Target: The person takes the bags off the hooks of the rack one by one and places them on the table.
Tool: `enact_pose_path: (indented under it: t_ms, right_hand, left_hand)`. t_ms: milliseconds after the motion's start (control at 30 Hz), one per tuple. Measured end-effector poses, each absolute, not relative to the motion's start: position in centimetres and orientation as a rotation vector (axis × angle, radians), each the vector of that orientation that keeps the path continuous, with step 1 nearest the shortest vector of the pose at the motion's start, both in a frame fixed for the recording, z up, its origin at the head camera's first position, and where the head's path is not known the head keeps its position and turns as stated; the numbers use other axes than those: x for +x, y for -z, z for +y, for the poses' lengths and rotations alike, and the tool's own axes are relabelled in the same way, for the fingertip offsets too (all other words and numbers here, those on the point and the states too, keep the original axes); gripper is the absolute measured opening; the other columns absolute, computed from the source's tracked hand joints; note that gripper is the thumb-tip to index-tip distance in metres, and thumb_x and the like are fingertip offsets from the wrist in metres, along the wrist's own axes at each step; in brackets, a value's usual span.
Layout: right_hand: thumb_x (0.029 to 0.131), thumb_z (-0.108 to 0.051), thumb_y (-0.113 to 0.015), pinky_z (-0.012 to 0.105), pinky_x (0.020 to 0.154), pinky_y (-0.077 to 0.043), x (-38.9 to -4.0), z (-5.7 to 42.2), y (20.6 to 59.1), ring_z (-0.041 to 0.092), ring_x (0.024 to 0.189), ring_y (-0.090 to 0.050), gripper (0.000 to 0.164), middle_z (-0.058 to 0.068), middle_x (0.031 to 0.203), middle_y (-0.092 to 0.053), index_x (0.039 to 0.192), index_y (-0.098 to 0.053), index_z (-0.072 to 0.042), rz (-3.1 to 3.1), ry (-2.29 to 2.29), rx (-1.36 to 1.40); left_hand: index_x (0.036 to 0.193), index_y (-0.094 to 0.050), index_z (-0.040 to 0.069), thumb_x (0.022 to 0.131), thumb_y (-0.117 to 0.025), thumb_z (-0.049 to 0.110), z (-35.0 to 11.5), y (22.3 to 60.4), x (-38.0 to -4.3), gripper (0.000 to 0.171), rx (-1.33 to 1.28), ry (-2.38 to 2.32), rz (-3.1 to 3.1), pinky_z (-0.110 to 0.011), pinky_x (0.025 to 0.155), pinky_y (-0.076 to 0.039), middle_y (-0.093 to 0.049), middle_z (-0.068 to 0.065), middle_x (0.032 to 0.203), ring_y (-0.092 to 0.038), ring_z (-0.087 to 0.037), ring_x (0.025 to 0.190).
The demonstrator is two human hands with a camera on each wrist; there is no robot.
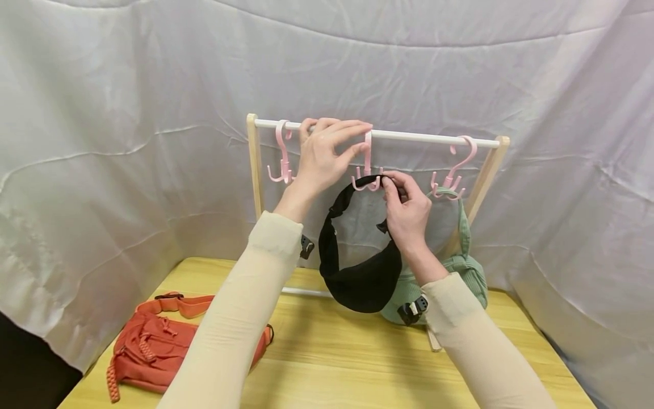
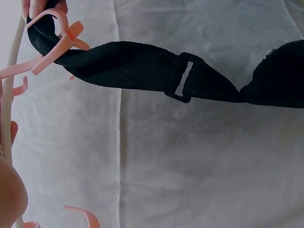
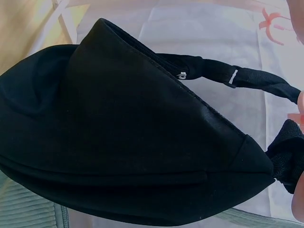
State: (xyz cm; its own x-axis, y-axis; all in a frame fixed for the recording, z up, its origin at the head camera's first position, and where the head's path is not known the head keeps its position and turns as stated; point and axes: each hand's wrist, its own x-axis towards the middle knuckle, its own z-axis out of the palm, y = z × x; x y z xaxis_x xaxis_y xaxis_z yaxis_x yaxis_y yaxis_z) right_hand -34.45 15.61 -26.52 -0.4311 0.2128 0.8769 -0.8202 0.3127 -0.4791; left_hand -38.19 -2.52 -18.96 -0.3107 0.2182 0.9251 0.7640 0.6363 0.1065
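In the head view, my left hand [image 1: 327, 150] is at the white rail, its thumb and fingertips pinching the upper part of the middle pink hook hanger [image 1: 368, 153]. My right hand [image 1: 409, 210] pinches the strap of a black waist bag [image 1: 363, 284] beside that hanger's prongs. In the left wrist view, the black strap [image 2: 128, 64] runs through the pink prongs [image 2: 59, 50], with a buckle farther along it. The bag body [image 3: 142, 118] hangs below and fills much of the right wrist view, its zipper pull showing.
Pink hook hangers hang on the rail [image 1: 424, 137] at left [image 1: 283, 153] and right [image 1: 455, 170]. A green corduroy bag [image 1: 470, 272] hangs from the right one, partly behind my right arm. A red waist bag [image 1: 158, 346] lies on the wooden table [image 1: 327, 352], partly behind my left arm.
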Motion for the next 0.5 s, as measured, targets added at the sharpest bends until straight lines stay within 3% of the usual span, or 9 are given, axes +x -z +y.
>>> enact_pose_path:
  t_ms: [167, 367, 500]
  right_hand:
    - [0.1, -0.009, -0.071, 0.015, 0.062, -0.048, -35.4, 16.1, 26.7, 0.029, 0.067, -0.062, 0.014, 0.016, 0.09, -0.076, 0.108, -0.078, 0.0, -1.593, -1.296, 0.572]
    - [0.098, 0.005, -0.068, 0.013, 0.063, -0.047, -34.1, 15.4, 25.7, 0.011, 0.066, -0.061, 0.012, 0.026, 0.089, -0.074, 0.106, -0.074, 0.011, -1.565, -1.277, 0.594]
    - [0.097, 0.008, -0.066, 0.013, 0.063, -0.047, -32.8, 14.9, 24.9, 0.014, 0.065, -0.061, 0.011, 0.03, 0.088, -0.072, 0.104, -0.072, 0.014, -1.568, -1.274, 0.595]
  left_hand:
    - [0.128, -0.076, 0.028, 0.095, -0.074, 0.041, -2.4, 19.0, -38.3, 0.036, -0.781, 0.677, -1.847, -0.037, 0.114, -0.02, -0.071, 0.012, 0.131, -0.058, -0.01, 0.113]
    - [0.128, -0.076, 0.027, 0.095, -0.074, 0.041, -2.4, 19.0, -38.3, 0.036, -0.784, 0.68, -1.848, -0.038, 0.113, -0.021, -0.072, 0.012, 0.131, -0.058, -0.01, 0.113]
    - [0.128, -0.077, 0.027, 0.095, -0.075, 0.041, -2.4, 19.1, -38.3, 0.035, -0.784, 0.678, -1.845, -0.038, 0.113, -0.021, -0.072, 0.012, 0.131, -0.059, -0.01, 0.113]
